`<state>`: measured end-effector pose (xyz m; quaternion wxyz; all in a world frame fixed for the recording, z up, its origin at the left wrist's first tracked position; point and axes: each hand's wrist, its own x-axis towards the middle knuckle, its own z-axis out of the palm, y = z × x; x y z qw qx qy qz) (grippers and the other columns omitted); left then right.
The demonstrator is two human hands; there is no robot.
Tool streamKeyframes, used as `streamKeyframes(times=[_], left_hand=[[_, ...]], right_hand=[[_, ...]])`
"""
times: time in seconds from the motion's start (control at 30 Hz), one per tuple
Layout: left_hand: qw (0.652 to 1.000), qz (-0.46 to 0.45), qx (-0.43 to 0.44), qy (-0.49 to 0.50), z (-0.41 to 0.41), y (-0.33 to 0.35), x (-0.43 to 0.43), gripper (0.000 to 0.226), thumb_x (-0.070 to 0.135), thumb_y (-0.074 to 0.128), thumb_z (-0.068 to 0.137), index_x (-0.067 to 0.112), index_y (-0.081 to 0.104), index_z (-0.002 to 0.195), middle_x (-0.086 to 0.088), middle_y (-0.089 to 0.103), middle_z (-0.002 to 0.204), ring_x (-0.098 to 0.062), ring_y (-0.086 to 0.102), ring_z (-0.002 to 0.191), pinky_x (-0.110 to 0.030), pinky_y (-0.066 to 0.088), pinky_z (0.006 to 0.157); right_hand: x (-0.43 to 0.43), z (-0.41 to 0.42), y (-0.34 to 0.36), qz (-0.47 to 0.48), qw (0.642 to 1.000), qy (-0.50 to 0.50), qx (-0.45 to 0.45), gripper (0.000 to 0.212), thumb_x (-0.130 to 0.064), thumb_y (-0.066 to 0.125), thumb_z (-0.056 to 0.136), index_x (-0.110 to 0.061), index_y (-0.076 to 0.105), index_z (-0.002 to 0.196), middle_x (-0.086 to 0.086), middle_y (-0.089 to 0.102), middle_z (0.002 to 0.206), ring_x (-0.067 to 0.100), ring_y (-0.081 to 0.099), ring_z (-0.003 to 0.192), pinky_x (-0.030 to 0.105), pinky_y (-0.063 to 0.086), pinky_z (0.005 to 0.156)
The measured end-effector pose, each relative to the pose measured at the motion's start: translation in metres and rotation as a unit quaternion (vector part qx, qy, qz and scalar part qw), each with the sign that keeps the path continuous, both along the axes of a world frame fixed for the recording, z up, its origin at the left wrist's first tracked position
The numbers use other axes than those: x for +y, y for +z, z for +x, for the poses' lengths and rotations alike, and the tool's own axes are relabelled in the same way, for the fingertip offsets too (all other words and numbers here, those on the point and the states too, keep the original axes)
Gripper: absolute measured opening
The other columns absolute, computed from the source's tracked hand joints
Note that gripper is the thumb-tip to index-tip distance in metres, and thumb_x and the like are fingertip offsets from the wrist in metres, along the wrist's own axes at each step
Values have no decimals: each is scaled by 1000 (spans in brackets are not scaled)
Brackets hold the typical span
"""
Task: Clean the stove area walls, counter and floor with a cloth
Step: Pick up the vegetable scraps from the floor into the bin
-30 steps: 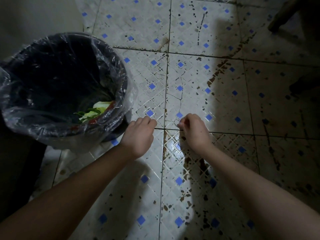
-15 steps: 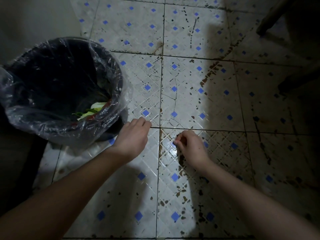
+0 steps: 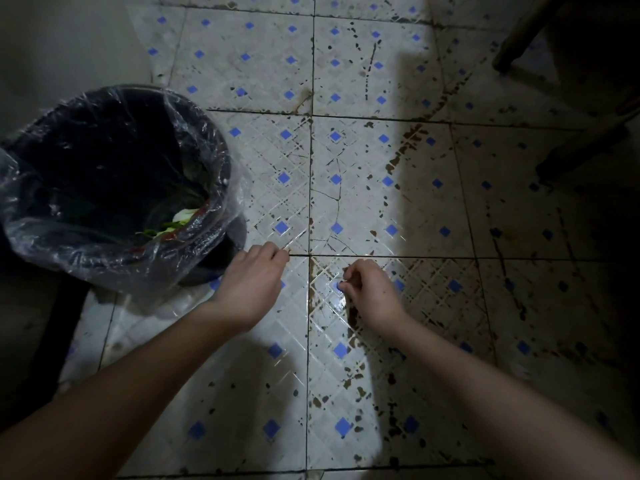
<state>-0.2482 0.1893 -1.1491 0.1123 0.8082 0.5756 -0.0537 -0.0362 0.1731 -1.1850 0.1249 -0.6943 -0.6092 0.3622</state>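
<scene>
The white floor tiles [image 3: 346,202] with blue diamonds are speckled with brown dirt, thickest along the grout line [image 3: 309,306] and to the right. My left hand [image 3: 251,285] hovers low over the floor beside the bin, fingers curled under, fingertips at the tile joint; nothing shows in it. My right hand [image 3: 370,292] is over the nearer tile, its thumb and forefinger pinching a tiny dark bit of dirt [image 3: 341,283] just above a blue diamond. No cloth is in view.
A black rubbish bin [image 3: 221,161] lined with a clear plastic bag stands at left, with green and white food scraps [image 3: 176,221] inside. Dark furniture legs [image 3: 519,39] stand at the upper right. A pale wall [image 3: 69,46] rises at upper left.
My right hand has drawn back from the tile joint onto the nearer tile and pinched its fingertips together. The left hand stays by the bin. The view has shifted slightly.
</scene>
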Motion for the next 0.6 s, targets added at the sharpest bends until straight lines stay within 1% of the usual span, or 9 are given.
streamKeyframes(times=[0.07,0.17,0.33,0.43,0.53,0.6], left_hand=[[1000,1,1,-2,2,1,0,30,19,45,94,20,48,124,-1,50,124,-21,49,112,-34,39,94],[1000,8,10,-6,4,2,-1,30,18,44,94,19,49,124,-1,51,124,-22,49,112,-34,38,93],[999,13,25,-18,6,7,-4,29,20,45,94,20,48,122,-1,51,123,-22,50,111,-34,38,92],[999,12,27,-23,6,12,-5,29,20,46,93,20,48,122,-1,50,123,-22,49,112,-34,38,92],[999,15,40,-28,7,18,-7,28,20,45,93,20,48,121,0,50,123,-22,49,112,-33,38,92],[998,20,47,-35,7,23,-10,29,21,45,93,21,47,121,0,50,123,-22,49,112,-33,38,92]], right_hand=[[-2,0,1,-8,1000,11,-15,14,-27,62,88,-22,52,81,-7,55,90,12,54,77,36,49,71],[-7,0,4,-14,999,28,-41,13,-28,59,90,-23,52,80,-7,53,89,9,53,75,34,49,68],[-14,6,12,-35,998,29,-37,15,-25,57,92,-20,52,79,-6,53,87,12,54,76,36,48,70],[-16,12,18,-41,999,13,-20,15,-18,57,91,-17,53,77,-4,56,88,12,56,78,33,50,71],[-18,18,26,-41,999,10,-21,14,-14,60,90,-15,54,77,-3,58,86,8,56,74,29,48,66],[-19,22,31,-31,999,13,-35,16,-16,63,89,-16,53,76,-2,57,86,11,55,74,31,49,68]])
